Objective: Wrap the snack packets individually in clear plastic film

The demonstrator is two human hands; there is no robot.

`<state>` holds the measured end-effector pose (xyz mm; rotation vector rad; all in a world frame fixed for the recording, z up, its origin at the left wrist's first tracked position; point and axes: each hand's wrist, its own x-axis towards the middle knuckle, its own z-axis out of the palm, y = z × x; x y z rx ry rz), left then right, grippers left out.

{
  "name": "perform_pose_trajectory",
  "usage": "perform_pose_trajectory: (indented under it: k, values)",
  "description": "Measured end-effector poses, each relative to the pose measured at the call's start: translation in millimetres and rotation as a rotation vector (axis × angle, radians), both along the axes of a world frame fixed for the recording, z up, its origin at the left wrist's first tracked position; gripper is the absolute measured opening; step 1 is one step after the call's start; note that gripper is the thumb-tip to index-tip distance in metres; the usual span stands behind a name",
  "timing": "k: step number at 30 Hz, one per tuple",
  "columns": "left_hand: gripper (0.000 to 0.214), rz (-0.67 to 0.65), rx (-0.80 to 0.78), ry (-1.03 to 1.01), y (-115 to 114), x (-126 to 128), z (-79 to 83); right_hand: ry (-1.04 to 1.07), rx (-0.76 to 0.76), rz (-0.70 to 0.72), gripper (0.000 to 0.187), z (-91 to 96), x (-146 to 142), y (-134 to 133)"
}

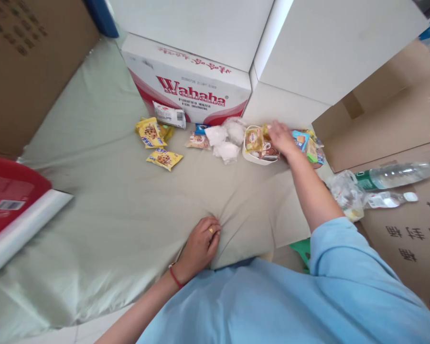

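Observation:
My right hand [282,137] reaches over the right rim of a small white basket [260,160], its fingers bent down against the packets; what they hold is hidden. Inside the basket lie a yellow-wrapped snack [253,140] and a brown snack packet [268,151]. Right of that hand is a pile of snacks, with a blue packet [300,140] and a green packet [311,151]. My left hand [202,241] rests with curled fingers on the sheet [136,210] near its front edge, and nothing shows in it.
White-wrapped packets [226,151] lie left of the basket. Farther left are yellow cookie packets [165,158] and a white packet [169,114]. A Wahaha carton [189,88] stands behind. Plastic bottles [397,175] lie at right by cardboard boxes [390,100]. A red object [14,191] is at left.

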<state>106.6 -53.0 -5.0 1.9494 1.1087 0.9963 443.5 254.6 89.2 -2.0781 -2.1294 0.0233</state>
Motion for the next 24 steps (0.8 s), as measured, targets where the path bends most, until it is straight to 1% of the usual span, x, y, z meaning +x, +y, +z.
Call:
perform_pose_trajectory:
  k: [1, 3, 6, 9, 12, 13, 15, 17, 18, 19, 21, 22, 24]
  values:
    - [0.019, 0.002, 0.001, 0.0, 0, 0, -0.1, 0.003, -0.033, -0.022, 0.066, -9.4, -13, -8]
    - [0.019, 0.001, -0.003, 0.0, 0, 0, -0.1, -0.036, -0.022, -0.076, 0.068, -25.2, -35, -24]
    - [0.019, -0.01, -0.015, 0.002, 1, 1, -0.4, -0.124, 0.05, -0.134, 0.068, -35.8, -52, -38]
    - [0.02, -0.011, -0.037, 0.0, 0, 2, -0.4, -0.158, 0.056, -0.131, 0.066, -33.1, -51, -36]
    - [0.021, 0.003, -0.069, -0.043, -2, 0, 2.8, -0.119, 0.028, -0.12, 0.064, -22.9, -43, -32]
    - [0.021, 0.022, -0.082, -0.079, -2, -2, 5.3, -0.097, 0.044, -0.122, 0.063, -18.2, -42, -34]
    - [0.022, 0.085, -0.107, -0.166, 1, -7, 12.5, -0.059, 0.155, -0.114, 0.061, -8.3, -45, -42]
    - [0.022, 0.151, -0.13, -0.251, 12, -13, 20.7, -0.027, 0.272, -0.036, 0.058, -1.0, -58, -58]
    - [0.021, 0.17, -0.149, -0.292, 21, -15, 24.1, -0.013, 0.284, 0.04, 0.055, 0.3, -67, -67]
    - [0.02, 0.18, -0.175, -0.333, 32, -18, 26.4, 0.0, 0.257, 0.128, 0.052, -0.5, -78, -75]
    - [0.018, 0.174, -0.255, -0.42, 57, -21, 26.3, 0.008, 0.142, 0.266, 0.046, -8.7, -102, -88]
    - [0.015, 0.174, -0.295, -0.457, 69, -21, 23.9, 0.004, 0.084, 0.289, 0.046, -15.2, -113, -92]
    - [0.012, 0.179, -0.351, -0.5, 89, -22, 15.6, 0.003, -0.007, 0.244, 0.045, -30.5, -128, -95]
